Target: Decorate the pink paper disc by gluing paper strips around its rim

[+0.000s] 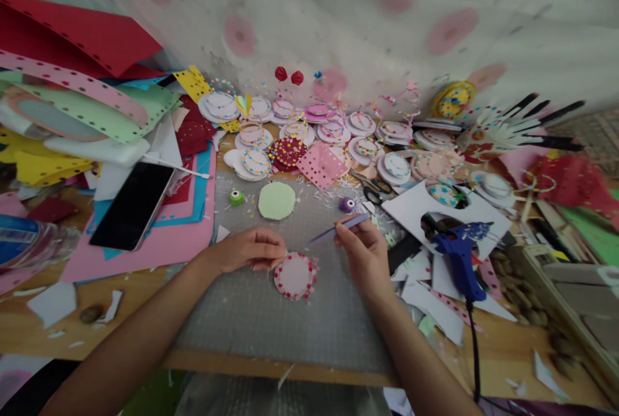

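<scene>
My right hand (362, 251) grips a slim pair of purple tweezers (326, 234) between thumb and fingers, its tip pointing left above the mat. Thumb and fingertips of my left hand (256, 248) are pinched together at the upper left edge of a pale pink paper disc (294, 276). Small red and pink pieces ring the disc's rim. Both hands are over the grey cutting mat (232, 313). Farther back on it lie a light green scalloped paper piece (276, 201), a green punch (236, 197) and a purple punch (347, 204).
Several decorated paper discs (333, 132) crowd the back, with black-handled scissors (374, 191) in front. At right, a blue glue gun (461, 261) trails its cord over paper scraps. A phone (133, 206) rests on coloured sheets at left, near a plastic bottle (29, 242).
</scene>
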A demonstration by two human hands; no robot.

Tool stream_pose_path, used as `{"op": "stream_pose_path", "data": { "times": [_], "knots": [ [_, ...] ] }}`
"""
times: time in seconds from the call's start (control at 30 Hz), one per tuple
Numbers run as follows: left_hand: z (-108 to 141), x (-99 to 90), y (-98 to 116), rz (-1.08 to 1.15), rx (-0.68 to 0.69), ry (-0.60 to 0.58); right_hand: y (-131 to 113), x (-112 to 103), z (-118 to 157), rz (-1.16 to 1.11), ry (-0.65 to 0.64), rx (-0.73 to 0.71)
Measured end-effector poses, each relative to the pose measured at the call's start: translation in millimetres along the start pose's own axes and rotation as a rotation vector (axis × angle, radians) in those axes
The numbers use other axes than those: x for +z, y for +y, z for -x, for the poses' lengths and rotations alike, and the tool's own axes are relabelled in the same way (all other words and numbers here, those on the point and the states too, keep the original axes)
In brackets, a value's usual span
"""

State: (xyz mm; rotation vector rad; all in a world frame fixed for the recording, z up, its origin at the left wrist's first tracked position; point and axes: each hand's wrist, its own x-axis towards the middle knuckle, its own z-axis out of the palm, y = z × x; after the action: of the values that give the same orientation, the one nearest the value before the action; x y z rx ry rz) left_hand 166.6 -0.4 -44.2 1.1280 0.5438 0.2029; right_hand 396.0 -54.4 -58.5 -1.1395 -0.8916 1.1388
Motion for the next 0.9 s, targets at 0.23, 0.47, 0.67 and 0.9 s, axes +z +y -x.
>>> {"op": "stream_pose_path", "data": {
  "times": [0.23, 0.47, 0.67, 0.9],
  "knots": [
    [0.5, -0.4, -1.3, -0.016, 0.01, -0.029, 0.3, 5.1, 0.0, -0.082, -0.038, 0.143],
    [0.4, -0.1, -0.5, -0.02, -0.015, -0.028, -2.8, 7.7, -1.7, -0.128, -0.04, 0.204],
    [0.0, 0.7, 1.3, -0.014, -0.003, -0.025, -0.5, 6.5, -1.7, -0.111, -0.059, 0.256],
    [0.8, 1.2, 1.0, 0.013, -0.015, -0.019, -3.7, 8.8, -1.3, -0.15, -0.035, 0.269]
  ]
}}
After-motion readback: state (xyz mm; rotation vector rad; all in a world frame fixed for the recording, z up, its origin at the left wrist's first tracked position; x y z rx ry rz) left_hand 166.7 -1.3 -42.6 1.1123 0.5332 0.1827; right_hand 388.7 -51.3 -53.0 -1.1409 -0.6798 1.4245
